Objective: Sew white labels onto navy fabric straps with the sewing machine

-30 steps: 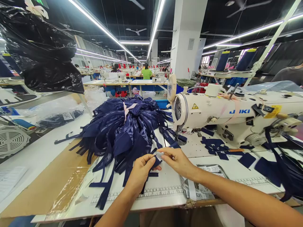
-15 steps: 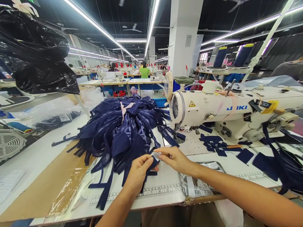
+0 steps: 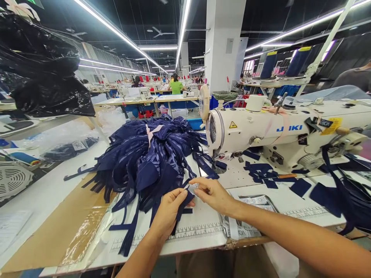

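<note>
Thumb and fingers of my left hand [image 3: 168, 210] pinch a navy fabric piece [image 3: 187, 199] just in front of the heap. With its fingertips together, my right hand [image 3: 216, 196] grips a small whitish label [image 3: 192, 188] with faint print, held against the edge of that fabric. Both hands meet above the table, close to the printed ruler scale [image 3: 199, 231]. Behind them spreads a big bundle of navy lace and fabric straps [image 3: 147, 173], tied with a pale pink strip [image 3: 152, 133]. Below my right forearm lies a metal-rimmed tray [image 3: 272, 202] with printed labels [image 3: 251, 231].
A white sewing machine [image 3: 255, 129] stands at the right, with navy scraps [image 3: 261, 172] and an orange-handled tool [image 3: 286, 176] beside it. Brown cardboard [image 3: 63, 227] covers the left tabletop. A black plastic bag [image 3: 49, 65] hangs at upper left. People sit at far tables.
The label in my right hand has turned slightly, showing print. Both hands stay at nearly the same place on the fabric. The camera view has shifted a little.
</note>
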`<state>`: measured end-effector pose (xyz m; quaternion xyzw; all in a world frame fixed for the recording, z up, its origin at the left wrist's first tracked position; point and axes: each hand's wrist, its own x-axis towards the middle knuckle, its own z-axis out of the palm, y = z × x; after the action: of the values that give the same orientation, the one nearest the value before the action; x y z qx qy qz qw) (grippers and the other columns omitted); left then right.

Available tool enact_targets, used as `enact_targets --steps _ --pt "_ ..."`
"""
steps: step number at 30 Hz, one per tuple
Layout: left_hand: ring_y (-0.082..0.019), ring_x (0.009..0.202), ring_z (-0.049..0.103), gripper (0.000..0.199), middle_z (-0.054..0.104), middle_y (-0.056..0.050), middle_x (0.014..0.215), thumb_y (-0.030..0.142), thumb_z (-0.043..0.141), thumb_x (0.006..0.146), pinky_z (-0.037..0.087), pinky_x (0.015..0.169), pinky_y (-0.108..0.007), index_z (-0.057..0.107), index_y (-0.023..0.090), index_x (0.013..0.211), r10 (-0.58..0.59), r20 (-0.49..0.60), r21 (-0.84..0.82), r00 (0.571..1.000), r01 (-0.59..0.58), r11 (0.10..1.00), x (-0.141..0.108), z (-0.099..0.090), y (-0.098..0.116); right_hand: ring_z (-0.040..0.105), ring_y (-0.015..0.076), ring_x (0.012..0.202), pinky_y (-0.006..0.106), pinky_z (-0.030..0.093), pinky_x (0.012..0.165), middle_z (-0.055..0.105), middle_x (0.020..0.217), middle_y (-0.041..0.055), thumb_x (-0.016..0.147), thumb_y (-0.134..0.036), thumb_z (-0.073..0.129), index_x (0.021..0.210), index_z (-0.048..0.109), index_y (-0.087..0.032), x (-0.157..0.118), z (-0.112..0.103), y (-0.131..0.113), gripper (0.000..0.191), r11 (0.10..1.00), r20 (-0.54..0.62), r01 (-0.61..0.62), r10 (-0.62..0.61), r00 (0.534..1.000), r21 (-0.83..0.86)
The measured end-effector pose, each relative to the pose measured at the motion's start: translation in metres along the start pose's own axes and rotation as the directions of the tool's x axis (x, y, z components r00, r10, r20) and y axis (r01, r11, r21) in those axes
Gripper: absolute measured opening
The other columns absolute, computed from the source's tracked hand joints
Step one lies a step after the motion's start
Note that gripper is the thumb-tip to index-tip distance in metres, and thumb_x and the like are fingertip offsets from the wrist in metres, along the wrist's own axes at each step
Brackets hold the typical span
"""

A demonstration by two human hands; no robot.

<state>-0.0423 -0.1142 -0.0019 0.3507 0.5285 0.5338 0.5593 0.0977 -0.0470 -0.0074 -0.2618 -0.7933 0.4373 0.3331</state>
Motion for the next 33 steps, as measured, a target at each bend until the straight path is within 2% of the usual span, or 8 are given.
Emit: enact_targets --steps 7,12,16,21,25,28,30,33 --pt "-0.008 0.048 0.048 0.026 0.057 0.001 0.052 0.038 0.066 0.061 0.040 0.054 -0.020 0.061 0.013 0.062 0.023 -0.030 -0.056 0.999 -0.025 0.998 0.000 0.002 -0.002 0.037 0.0069 0.047 0.019 0.032 0.046 0.044 0.053 -0.0048 0.080 -0.024 0.048 0.100 0.061 -0.014 -0.002 0.003 0.006 0.026 0.999 0.019 0.041 -0.040 0.999 -0.035" --pt "-0.009 0.050 0.048 0.025 0.055 0.001 0.049 0.038 0.065 0.061 0.041 0.057 -0.021 0.060 0.013 0.061 0.046 -0.005 -0.023 0.999 -0.046 0.999 -0.001 0.001 -0.002 0.052 0.0104 0.061 0.022 0.041 0.056 0.065 0.081 0.0036 0.081 -0.025 0.046 0.103 0.062 -0.014 0.002 -0.009 0.006 0.029 0.994 0.151 0.074 -0.060 0.987 -0.085" --pt "-0.009 0.050 0.047 0.026 0.054 0.001 0.047 0.039 0.063 0.064 0.039 0.056 -0.021 0.057 0.014 0.058 0.056 0.026 0.033 0.998 -0.057 0.998 -0.002 0.000 -0.003 0.059 0.0135 0.072 0.023 0.044 0.065 0.066 0.090 0.0066 0.084 -0.024 0.043 0.105 0.062 -0.013 0.005 -0.020 0.003 0.030 0.975 0.279 0.199 -0.164 0.946 -0.101" --pt "-0.009 0.050 0.046 0.026 0.054 0.001 0.046 0.040 0.062 0.065 0.038 0.056 -0.021 0.056 0.015 0.058 0.048 0.042 0.075 0.998 -0.051 0.996 0.001 0.000 -0.002 0.060 0.0135 0.071 0.023 0.044 0.066 0.067 0.085 0.0074 0.086 -0.020 0.040 0.103 0.063 -0.014 0.008 -0.024 -0.003 0.029 0.905 0.356 0.359 -0.266 0.896 -0.228" --pt "-0.010 0.051 0.047 0.027 0.056 0.001 0.049 0.040 0.063 0.064 0.039 0.057 -0.022 0.057 0.015 0.059 0.051 0.051 0.082 0.997 -0.056 0.995 0.002 -0.001 -0.002 0.059 0.0142 0.079 0.023 0.043 0.072 0.066 0.091 0.0070 0.085 -0.021 0.042 0.104 0.062 -0.014 0.006 -0.031 -0.003 0.029 0.939 0.303 0.275 -0.206 0.930 -0.206" --pt "-0.010 0.051 0.048 0.027 0.056 0.001 0.050 0.040 0.063 0.063 0.040 0.058 -0.022 0.057 0.015 0.059 0.049 0.032 0.085 0.998 -0.051 0.995 0.003 -0.001 -0.001 0.054 0.0106 0.061 0.021 0.041 0.061 0.062 0.070 0.0013 0.083 -0.022 0.043 0.108 0.060 -0.014 -0.002 -0.047 0.005 0.031 0.971 0.248 0.115 -0.061 0.967 -0.209" --pt "-0.010 0.052 0.049 0.028 0.056 0.000 0.051 0.042 0.064 0.062 0.041 0.059 -0.023 0.058 0.015 0.060 0.041 0.018 0.084 0.999 -0.042 0.996 0.003 -0.001 0.000 0.043 0.0075 0.047 0.019 0.037 0.052 0.051 0.053 -0.0043 0.081 -0.021 0.045 0.111 0.057 -0.012 -0.009 -0.063 0.014 0.034 0.965 0.207 0.014 0.042 0.978 -0.261" --pt "-0.011 0.053 0.051 0.031 0.058 0.000 0.053 0.044 0.066 0.059 0.042 0.059 -0.022 0.060 0.014 0.063 0.035 -0.011 0.090 0.999 -0.034 0.995 0.002 0.002 0.004 0.038 0.0068 0.045 0.018 0.033 0.050 0.042 0.048 -0.0066 0.079 -0.018 0.047 0.111 0.057 -0.011 -0.021 -0.089 0.029 0.034 0.908 0.120 -0.076 0.137 0.983 -0.412"
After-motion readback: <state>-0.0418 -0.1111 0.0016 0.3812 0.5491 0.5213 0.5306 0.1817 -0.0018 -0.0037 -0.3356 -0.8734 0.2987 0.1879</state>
